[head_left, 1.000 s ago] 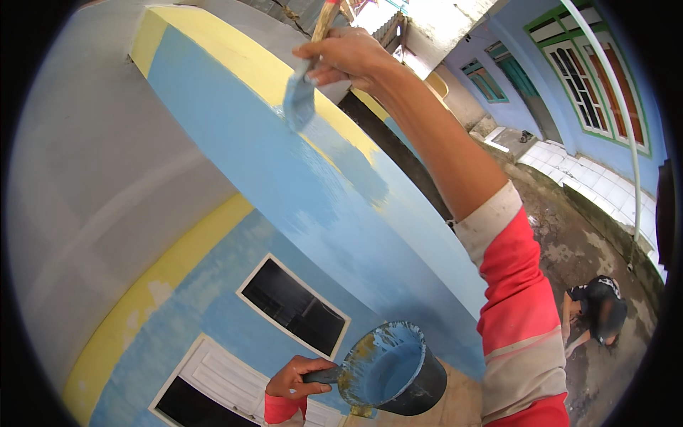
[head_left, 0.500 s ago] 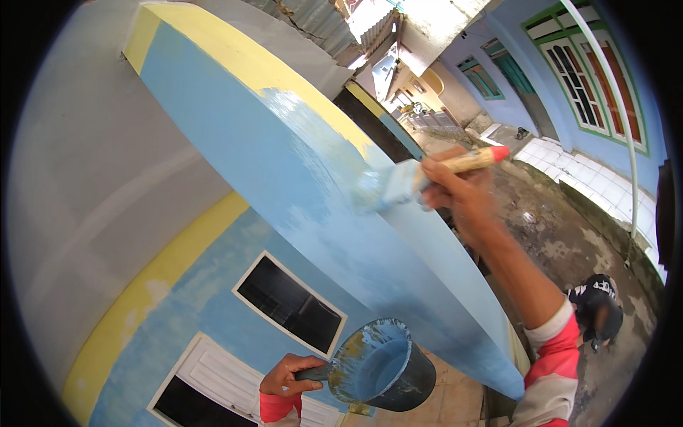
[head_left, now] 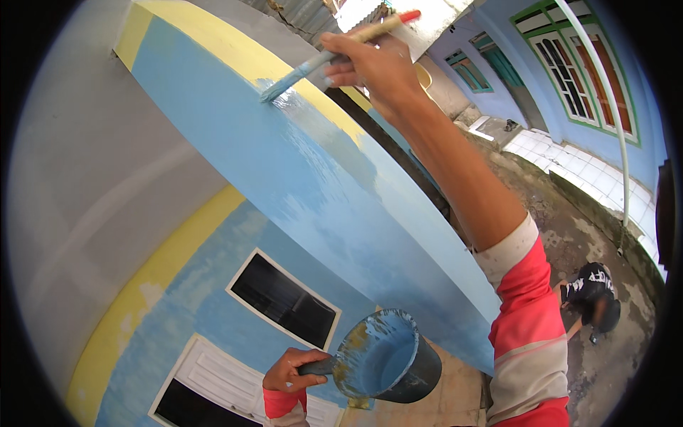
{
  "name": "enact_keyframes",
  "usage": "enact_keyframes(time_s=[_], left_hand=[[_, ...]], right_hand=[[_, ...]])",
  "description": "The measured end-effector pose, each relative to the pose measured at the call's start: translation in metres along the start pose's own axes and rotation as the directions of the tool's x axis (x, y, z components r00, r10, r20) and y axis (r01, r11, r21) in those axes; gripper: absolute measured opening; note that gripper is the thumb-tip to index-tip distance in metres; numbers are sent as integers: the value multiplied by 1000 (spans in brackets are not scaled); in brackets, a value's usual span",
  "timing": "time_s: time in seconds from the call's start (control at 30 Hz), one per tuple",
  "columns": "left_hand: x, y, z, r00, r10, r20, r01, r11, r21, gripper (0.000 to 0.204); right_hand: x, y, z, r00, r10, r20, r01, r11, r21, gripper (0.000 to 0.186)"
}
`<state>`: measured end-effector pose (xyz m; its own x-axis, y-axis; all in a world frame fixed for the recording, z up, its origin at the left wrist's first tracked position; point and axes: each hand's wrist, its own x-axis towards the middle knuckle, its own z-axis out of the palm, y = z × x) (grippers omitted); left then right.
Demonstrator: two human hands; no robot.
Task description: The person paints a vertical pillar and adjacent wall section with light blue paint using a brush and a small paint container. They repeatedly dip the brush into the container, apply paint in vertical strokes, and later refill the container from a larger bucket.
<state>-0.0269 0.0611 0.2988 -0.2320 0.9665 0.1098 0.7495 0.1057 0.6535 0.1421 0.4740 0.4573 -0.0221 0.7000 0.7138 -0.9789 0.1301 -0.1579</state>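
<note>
My right hand (head_left: 373, 67) grips a paintbrush (head_left: 306, 70) with a wooden, red-tipped handle. Its blue-coated bristles touch the top face of a long beam (head_left: 235, 135), where yellow meets wet blue paint. Blue covers most of the beam; a yellow band runs along its far upper part. Low in the view, my left hand (head_left: 293, 371) is closed round the handle of a dark dipper (head_left: 416, 370). Blue paint lies inside it, and its inner wall is streaked with blue and yellow.
Below the beam is a blue and yellow wall with a white-framed window (head_left: 284, 297) and a white door (head_left: 213, 377). A person in black (head_left: 594, 295) bends over the ground at the right. Beyond stands a blue house (head_left: 512, 78) behind a pale pole (head_left: 615, 107).
My right hand has carried the brush up and left along the beam, towards the yellow end. The dipper in my left hand has shifted only slightly. The person below reaches an arm down.
</note>
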Motion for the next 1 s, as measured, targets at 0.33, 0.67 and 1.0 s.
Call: enact_keyframes(time_s=[0.33, 0.67, 1.0], left_hand=[[-11, -25, -8, 997, -64, 52, 62, 997, 35, 41], [1, -15, 5, 997, -11, 82, 5, 997, 79, 40], [28, 0, 16, 981, 162, 103, -171, 981, 87, 39]], right_hand=[[-175, 16, -145, 913, 366, -180, -395, 904, -163, 26], [-24, 28, -66, 969, 247, 19, -233, 935, -268, 31], [-116, 78, -169, 884, 431, -182, -447, 893, -59, 21]])
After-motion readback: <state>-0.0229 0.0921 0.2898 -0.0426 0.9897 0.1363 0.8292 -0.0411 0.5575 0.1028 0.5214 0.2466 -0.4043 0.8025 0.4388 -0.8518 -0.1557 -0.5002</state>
